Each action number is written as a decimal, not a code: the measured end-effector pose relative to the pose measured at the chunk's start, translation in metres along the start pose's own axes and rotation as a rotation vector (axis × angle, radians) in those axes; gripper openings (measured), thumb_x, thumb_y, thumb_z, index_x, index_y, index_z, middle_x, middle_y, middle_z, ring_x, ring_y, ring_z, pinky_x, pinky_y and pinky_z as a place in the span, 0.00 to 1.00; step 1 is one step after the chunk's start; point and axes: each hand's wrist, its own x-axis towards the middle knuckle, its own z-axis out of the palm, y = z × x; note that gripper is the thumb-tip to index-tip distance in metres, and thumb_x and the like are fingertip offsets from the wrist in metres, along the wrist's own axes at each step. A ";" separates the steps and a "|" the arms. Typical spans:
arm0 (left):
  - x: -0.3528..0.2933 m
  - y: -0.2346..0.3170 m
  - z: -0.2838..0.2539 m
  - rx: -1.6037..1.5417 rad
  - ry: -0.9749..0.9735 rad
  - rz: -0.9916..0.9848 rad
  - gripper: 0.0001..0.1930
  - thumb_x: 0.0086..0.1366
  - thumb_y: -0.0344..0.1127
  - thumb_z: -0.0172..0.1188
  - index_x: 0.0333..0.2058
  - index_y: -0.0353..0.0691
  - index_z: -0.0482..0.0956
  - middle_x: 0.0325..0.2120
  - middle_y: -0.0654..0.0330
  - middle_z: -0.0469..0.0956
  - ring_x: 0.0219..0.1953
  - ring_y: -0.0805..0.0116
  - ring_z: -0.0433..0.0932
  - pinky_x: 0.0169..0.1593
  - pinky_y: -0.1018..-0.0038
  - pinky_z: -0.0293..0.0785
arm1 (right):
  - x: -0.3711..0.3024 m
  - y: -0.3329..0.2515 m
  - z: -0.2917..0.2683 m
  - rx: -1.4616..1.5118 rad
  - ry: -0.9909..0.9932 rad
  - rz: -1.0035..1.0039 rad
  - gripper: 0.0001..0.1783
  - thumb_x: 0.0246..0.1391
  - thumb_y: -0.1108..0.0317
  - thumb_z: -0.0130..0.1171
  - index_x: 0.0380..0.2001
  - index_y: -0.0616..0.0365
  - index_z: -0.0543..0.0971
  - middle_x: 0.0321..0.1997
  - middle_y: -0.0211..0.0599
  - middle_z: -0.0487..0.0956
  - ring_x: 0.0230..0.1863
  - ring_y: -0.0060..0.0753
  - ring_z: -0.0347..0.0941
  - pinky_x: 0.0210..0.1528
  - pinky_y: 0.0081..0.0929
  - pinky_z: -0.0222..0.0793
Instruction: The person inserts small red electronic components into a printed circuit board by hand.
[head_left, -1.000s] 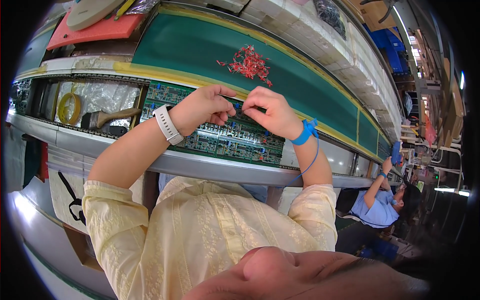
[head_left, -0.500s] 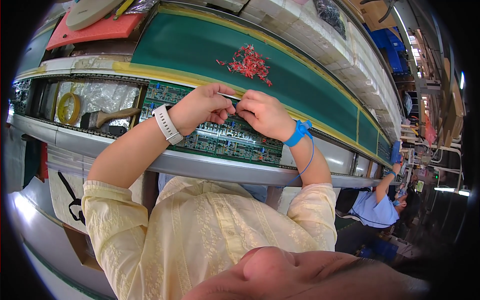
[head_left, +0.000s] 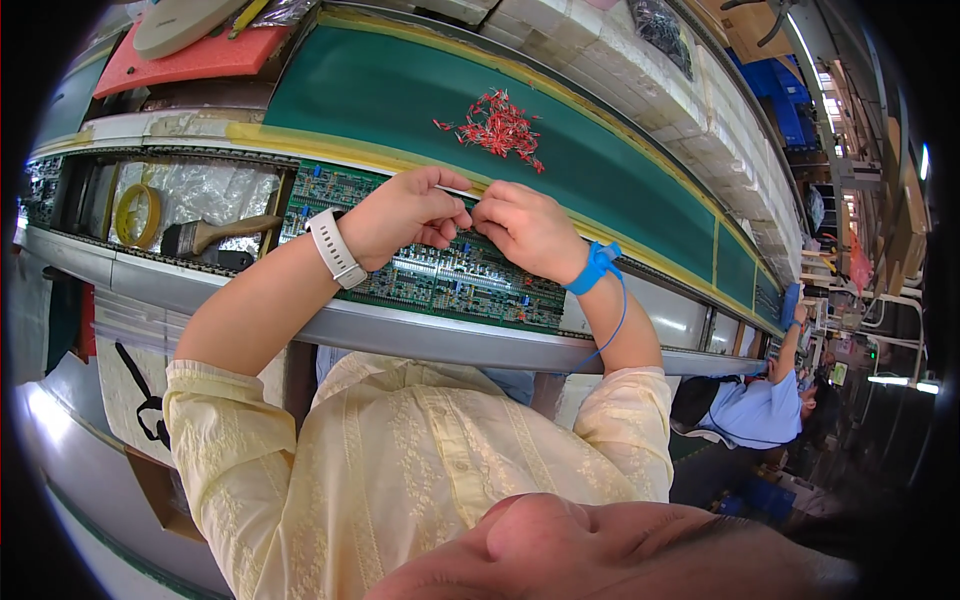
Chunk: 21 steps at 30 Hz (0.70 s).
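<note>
Both my hands hover close together over a green circuit board point(head_left: 440, 290) that lies in the rail of the line. My left hand point(head_left: 415, 215), with a white watch band at the wrist, has thumb and index finger pinched; whatever is between them is too small to make out. Nearly touching it, my right hand point(head_left: 525, 225) is closed as well, its fingertips pointing down and partly hidden. A blue wrist strap point(head_left: 597, 267) with a cord circles my right wrist. Past my hands, a loose pile of small red parts with wire leads point(head_left: 500, 128) rests on the green mat point(head_left: 370, 85).
Left of the board lie a brush point(head_left: 215, 235) and a roll of yellow tape point(head_left: 137, 217). A metal rail point(head_left: 380, 328) runs along the near side. White foam blocks point(head_left: 620, 70) line the far side. At the right, another person point(head_left: 750, 405) sits along the line.
My hands hold almost the same pose over the board. At the right, the other person has shifted and raised an arm.
</note>
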 end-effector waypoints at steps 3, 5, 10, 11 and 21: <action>0.000 0.000 0.000 0.004 -0.005 -0.003 0.17 0.59 0.29 0.51 0.47 0.34 0.63 0.29 0.60 0.74 0.26 0.78 0.71 0.32 0.81 0.73 | 0.000 -0.001 0.003 -0.026 0.026 0.000 0.03 0.42 0.74 0.57 0.24 0.57 0.74 0.28 0.34 0.70 0.33 0.39 0.69 0.33 0.32 0.67; 0.001 -0.001 0.000 0.008 -0.005 -0.006 0.17 0.59 0.29 0.51 0.47 0.34 0.63 0.29 0.60 0.74 0.26 0.78 0.71 0.32 0.81 0.73 | 0.000 -0.001 0.006 -0.048 0.061 -0.020 0.05 0.40 0.74 0.58 0.24 0.57 0.74 0.28 0.34 0.70 0.33 0.38 0.70 0.32 0.32 0.67; 0.001 0.000 0.000 0.016 -0.008 -0.012 0.17 0.60 0.29 0.51 0.47 0.34 0.63 0.29 0.61 0.74 0.26 0.78 0.71 0.32 0.82 0.72 | 0.000 -0.001 0.007 -0.060 0.101 -0.047 0.06 0.39 0.75 0.59 0.25 0.56 0.74 0.27 0.33 0.70 0.30 0.38 0.70 0.30 0.31 0.68; 0.001 0.000 0.000 0.016 -0.008 -0.012 0.17 0.60 0.29 0.51 0.47 0.34 0.63 0.29 0.61 0.74 0.26 0.78 0.71 0.32 0.82 0.72 | 0.000 -0.001 0.007 -0.068 0.109 -0.055 0.06 0.39 0.75 0.59 0.25 0.56 0.74 0.27 0.33 0.70 0.29 0.38 0.70 0.29 0.31 0.68; 0.001 0.000 0.000 0.015 0.000 -0.018 0.17 0.59 0.29 0.51 0.47 0.34 0.63 0.28 0.60 0.74 0.26 0.78 0.72 0.31 0.82 0.72 | 0.000 0.000 0.009 -0.152 0.118 -0.101 0.08 0.36 0.76 0.59 0.24 0.57 0.74 0.27 0.32 0.71 0.29 0.36 0.71 0.29 0.30 0.69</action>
